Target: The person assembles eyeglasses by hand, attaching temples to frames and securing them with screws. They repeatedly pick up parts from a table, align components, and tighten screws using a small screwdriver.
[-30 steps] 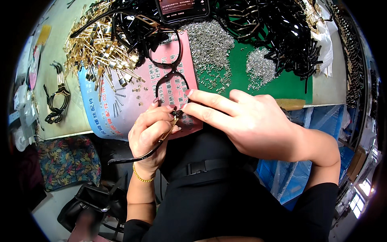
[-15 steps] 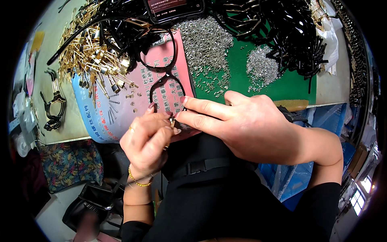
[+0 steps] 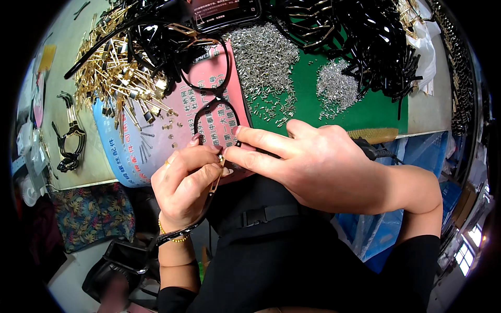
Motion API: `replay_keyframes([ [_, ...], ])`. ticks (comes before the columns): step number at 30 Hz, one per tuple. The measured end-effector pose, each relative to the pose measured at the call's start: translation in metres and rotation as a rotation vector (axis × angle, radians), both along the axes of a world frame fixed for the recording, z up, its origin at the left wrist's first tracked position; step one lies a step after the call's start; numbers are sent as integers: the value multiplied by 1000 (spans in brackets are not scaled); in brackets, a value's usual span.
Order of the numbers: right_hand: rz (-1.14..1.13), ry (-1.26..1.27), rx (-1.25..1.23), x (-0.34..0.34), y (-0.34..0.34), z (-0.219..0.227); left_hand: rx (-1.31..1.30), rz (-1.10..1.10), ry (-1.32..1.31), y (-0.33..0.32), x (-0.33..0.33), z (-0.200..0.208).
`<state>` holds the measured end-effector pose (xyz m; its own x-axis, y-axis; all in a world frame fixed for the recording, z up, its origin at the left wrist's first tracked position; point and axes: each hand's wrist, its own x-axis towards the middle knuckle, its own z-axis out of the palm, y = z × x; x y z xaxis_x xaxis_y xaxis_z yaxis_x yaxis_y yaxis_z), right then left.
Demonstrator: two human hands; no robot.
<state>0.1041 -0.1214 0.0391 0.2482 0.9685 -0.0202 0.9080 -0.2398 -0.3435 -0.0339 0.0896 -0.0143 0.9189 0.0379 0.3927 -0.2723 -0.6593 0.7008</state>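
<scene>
A black eyeglass frame (image 3: 218, 92) lies lengthwise before me. Its far end has a temple arm stretching to the upper left, and its near end is between my hands. My left hand (image 3: 181, 183) is closed, pinching a black temple arm with a gold section (image 3: 213, 185) against that near end. The temple's dark tail runs back across my left wrist. My right hand (image 3: 326, 164) has its thumb folded in and two fingers pressed on the near rim by the joint. Fingertips hide the joint itself.
Gold-and-black temple arms (image 3: 117, 73) are heaped at the left, black ones (image 3: 378, 52) at the right. Small silver metal pieces (image 3: 266, 55) and a smaller silver pile (image 3: 337, 86) lie on a green mat (image 3: 308, 78). A phone (image 3: 227, 14) stands at the back, a yellowish brush (image 3: 377, 135) near the edge.
My left hand has shifted slightly left and turned. The temple arm in it now shows its gold section and lies along my wrist. My right hand keeps nearly the same place.
</scene>
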Motion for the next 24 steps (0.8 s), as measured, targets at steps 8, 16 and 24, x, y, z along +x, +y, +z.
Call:
replay_keyframes([
  [8, 10, -303, 149, -11, 8, -14, -119, 45, -6, 3, -9, -14],
  [16, -111, -242, 121, -5, -7, -5, 86, 110, -34, -4, -2, -12],
  [24, -402, -334, 60, 92, -38, 12, -218, 204, -98, -16, -20, 82],
])
